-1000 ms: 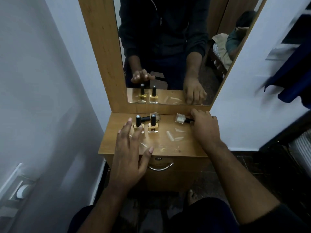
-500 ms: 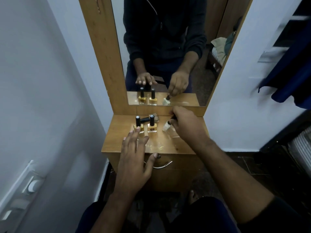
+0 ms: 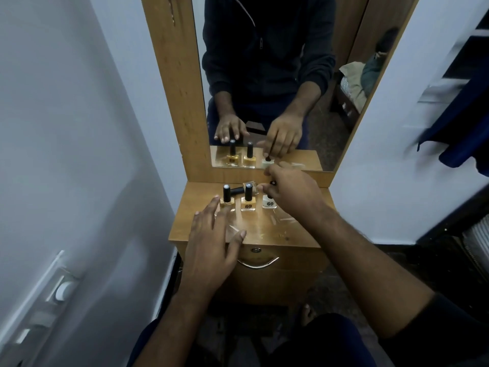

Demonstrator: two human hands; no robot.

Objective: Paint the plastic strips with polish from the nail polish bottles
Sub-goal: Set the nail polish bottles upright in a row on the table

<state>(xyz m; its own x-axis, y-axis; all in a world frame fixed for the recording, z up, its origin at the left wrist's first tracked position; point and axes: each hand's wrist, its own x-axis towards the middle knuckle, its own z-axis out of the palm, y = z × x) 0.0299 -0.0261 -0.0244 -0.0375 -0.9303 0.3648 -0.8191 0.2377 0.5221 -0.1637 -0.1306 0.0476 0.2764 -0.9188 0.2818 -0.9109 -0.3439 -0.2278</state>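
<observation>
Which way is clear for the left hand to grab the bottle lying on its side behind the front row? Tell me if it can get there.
Probably not directly. The left hand hovers flat in front of the two upright yellow bottles, and the lying bottle sits just behind them. Reaching over their black caps looks possible, though it risks tipping them.

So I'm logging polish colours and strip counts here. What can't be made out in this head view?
- Cap of the white bottle: mostly covered by the right hand.
- Bottle lying on its side: half hidden behind the two upright yellow bottles.
- Clear plastic strips: faint against glare; count unclear, some under the left hand.
- Bottle labels: too small to read.
</observation>
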